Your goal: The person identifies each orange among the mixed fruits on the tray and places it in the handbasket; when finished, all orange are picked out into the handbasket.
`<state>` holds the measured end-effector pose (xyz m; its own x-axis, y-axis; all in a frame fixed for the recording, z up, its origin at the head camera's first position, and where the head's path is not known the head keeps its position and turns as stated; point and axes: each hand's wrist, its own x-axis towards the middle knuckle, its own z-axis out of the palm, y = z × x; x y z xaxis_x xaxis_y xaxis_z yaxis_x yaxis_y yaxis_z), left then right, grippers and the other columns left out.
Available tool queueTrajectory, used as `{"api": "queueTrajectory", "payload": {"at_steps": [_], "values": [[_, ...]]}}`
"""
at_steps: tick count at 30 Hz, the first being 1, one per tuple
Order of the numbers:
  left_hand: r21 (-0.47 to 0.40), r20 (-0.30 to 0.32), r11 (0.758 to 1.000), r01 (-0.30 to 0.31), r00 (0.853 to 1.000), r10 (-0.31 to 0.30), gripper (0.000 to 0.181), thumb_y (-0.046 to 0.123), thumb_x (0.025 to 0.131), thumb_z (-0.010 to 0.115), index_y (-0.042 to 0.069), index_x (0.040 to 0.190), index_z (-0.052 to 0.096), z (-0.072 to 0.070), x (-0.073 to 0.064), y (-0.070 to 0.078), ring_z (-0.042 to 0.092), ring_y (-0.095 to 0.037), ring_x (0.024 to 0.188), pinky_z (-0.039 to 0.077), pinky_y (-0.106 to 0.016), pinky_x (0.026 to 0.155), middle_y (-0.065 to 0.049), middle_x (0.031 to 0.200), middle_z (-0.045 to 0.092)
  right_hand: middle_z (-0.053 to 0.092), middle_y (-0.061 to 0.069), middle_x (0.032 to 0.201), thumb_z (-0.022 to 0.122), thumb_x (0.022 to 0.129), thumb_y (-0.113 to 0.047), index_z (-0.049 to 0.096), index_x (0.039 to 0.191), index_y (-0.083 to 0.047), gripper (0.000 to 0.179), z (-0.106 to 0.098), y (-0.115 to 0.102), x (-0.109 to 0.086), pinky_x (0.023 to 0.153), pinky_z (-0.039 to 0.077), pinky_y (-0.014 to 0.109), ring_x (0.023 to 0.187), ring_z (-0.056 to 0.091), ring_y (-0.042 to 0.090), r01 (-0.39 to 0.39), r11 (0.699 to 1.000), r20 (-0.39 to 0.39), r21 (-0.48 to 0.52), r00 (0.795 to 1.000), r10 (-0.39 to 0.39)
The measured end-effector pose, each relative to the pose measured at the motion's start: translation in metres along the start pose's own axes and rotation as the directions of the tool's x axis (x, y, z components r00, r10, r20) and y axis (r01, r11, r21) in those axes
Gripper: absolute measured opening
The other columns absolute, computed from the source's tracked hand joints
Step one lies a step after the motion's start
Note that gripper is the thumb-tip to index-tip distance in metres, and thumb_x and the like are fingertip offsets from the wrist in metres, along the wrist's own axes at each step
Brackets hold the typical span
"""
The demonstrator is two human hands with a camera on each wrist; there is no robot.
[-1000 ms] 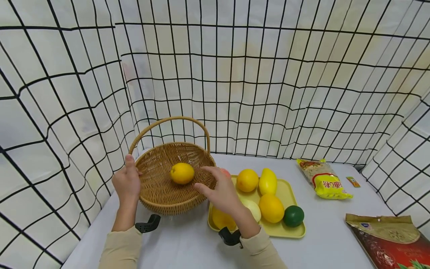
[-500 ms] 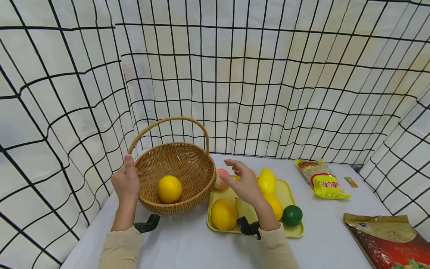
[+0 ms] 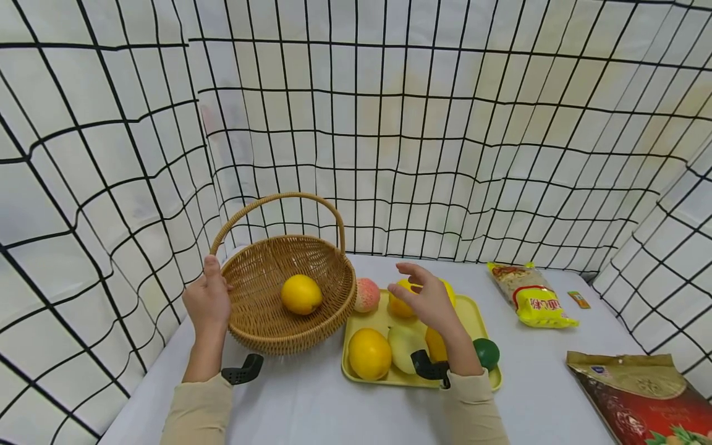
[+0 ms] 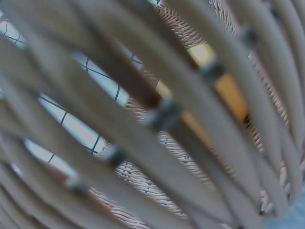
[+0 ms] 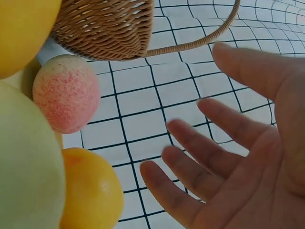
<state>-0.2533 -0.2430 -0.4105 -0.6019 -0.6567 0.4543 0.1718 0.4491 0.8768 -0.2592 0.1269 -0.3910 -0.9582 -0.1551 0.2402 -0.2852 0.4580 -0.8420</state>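
My left hand (image 3: pixel 208 303) grips the left side of a wicker basket (image 3: pixel 264 272) at the foot of its arched handle, thumb up. The basket tilts toward me, with one yellow fruit (image 3: pixel 301 295) inside; the left wrist view shows that fruit only through blurred weave. My right hand (image 3: pixel 431 303) holds nothing and hovers over the yellow tray (image 3: pixel 364 322), its fingers spread. Nearest to it in the right wrist view are an orange (image 5: pixel 93 191), a pink peach (image 5: pixel 66 95) and a pale green pear (image 5: pixel 28 162). My hand and forearm partly hide the fruit on the tray's right.
A round yellow fruit (image 3: pixel 369 354) sits at the tray's front left, a dark green fruit (image 3: pixel 486 354) at its right. Farther right lie a noodle bag (image 3: pixel 536 303), a small orange packet (image 3: pixel 579 300) and a red-and-gold bag (image 3: pixel 645 395). Black-gridded white walls (image 3: pixel 389 154) enclose the table.
My right hand has moved right, from the basket's edge to above the tray. Inside the basket the yellow fruit rolled toward the front left, then back. My left hand has kept its grip.
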Motion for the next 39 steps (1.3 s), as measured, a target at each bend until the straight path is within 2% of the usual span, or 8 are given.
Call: {"api": "queueTrajectory", "payload": {"at_steps": [4,10,13,18,20,27,33,39], "values": [[-0.004,-0.006,1.000,0.009,1.000,-0.009,0.073,0.057,0.100,0.039,0.011,0.044,0.045,-0.002,0.000,-0.001,0.045,0.004,0.044,0.031,-0.027,0.051,-0.008,0.045,0.053,0.060,0.006,0.132,0.074,0.089,-0.029,0.059,0.132,-0.017,0.047,0.006,0.000,-0.003,0.099,0.045,0.047,0.120,0.055,0.033,-0.003,0.999,0.111,-0.043,0.994,0.008],[-0.026,0.003,1.000,0.006,1.000,-0.006,0.072,0.055,0.100,0.041,0.010,0.043,0.043,-0.002,0.001,-0.002,0.046,0.005,0.044,0.030,-0.027,0.049,0.008,0.039,0.046,0.060,0.007,0.132,0.074,0.089,-0.028,0.059,0.132,-0.012,0.049,0.015,-0.001,-0.010,0.097,0.047,0.045,0.117,0.056,0.031,0.042,0.999,0.235,-0.033,0.971,-0.034],[-0.026,0.006,1.000,-0.004,1.000,0.004,0.073,0.055,0.100,0.040,0.010,0.043,0.044,0.000,0.001,-0.003,0.046,0.004,0.043,0.030,-0.028,0.048,0.012,0.038,0.043,0.059,0.009,0.132,0.073,0.090,-0.029,0.057,0.133,-0.008,0.050,0.018,0.002,-0.013,0.099,0.045,0.046,0.118,0.055,0.034,0.080,0.997,0.317,-0.022,0.946,-0.069],[-0.020,0.005,1.000,0.002,1.000,-0.002,0.077,0.057,0.100,0.039,0.004,0.045,0.047,0.000,0.001,-0.002,0.045,0.004,0.043,0.031,-0.028,0.053,-0.006,0.043,0.052,0.059,0.008,0.131,0.074,0.088,-0.031,0.058,0.132,-0.010,0.051,0.023,0.010,-0.019,0.101,0.043,0.045,0.119,0.055,0.034,0.131,0.991,0.438,-0.004,0.891,-0.116],[-0.014,0.005,1.000,0.008,1.000,-0.008,0.077,0.058,0.100,0.039,0.005,0.045,0.048,0.000,0.001,-0.002,0.045,0.005,0.043,0.030,-0.028,0.052,-0.010,0.045,0.053,0.060,0.008,0.130,0.075,0.087,-0.031,0.059,0.131,-0.012,0.050,0.025,0.014,-0.021,0.101,0.043,0.046,0.118,0.055,0.034,0.141,0.990,0.462,0.000,0.878,-0.125],[-0.008,0.008,1.000,0.011,1.000,-0.011,0.073,0.056,0.101,0.038,0.011,0.044,0.044,-0.001,0.001,-0.001,0.049,0.004,0.044,0.031,-0.026,0.049,0.014,0.037,0.040,0.060,0.006,0.131,0.079,0.082,-0.038,0.057,0.134,-0.016,0.061,0.031,0.022,-0.021,0.101,0.041,0.047,0.115,0.054,0.024,0.173,0.984,0.499,-0.053,0.858,-0.124],[-0.023,-0.001,1.000,0.013,1.000,-0.013,0.073,0.054,0.101,0.040,0.009,0.043,0.044,-0.002,0.001,-0.002,0.051,0.000,0.045,0.030,-0.025,0.046,0.012,0.036,0.040,0.056,-0.002,0.137,0.081,0.079,-0.044,0.051,0.140,-0.018,0.073,0.034,0.022,-0.022,0.106,0.038,0.041,0.124,0.051,0.015,0.242,0.956,0.564,-0.164,0.819,-0.111],[-0.029,0.004,0.999,0.016,1.000,-0.016,0.073,0.055,0.101,0.040,0.008,0.044,0.044,-0.001,0.001,-0.002,0.052,-0.001,0.045,0.030,-0.025,0.045,0.013,0.037,0.041,0.052,-0.012,0.140,0.085,0.073,-0.044,0.048,0.143,-0.025,0.081,0.033,0.020,-0.025,0.107,0.037,0.039,0.127,0.049,0.011,0.269,0.930,0.582,-0.250,0.809,-0.077]]}}
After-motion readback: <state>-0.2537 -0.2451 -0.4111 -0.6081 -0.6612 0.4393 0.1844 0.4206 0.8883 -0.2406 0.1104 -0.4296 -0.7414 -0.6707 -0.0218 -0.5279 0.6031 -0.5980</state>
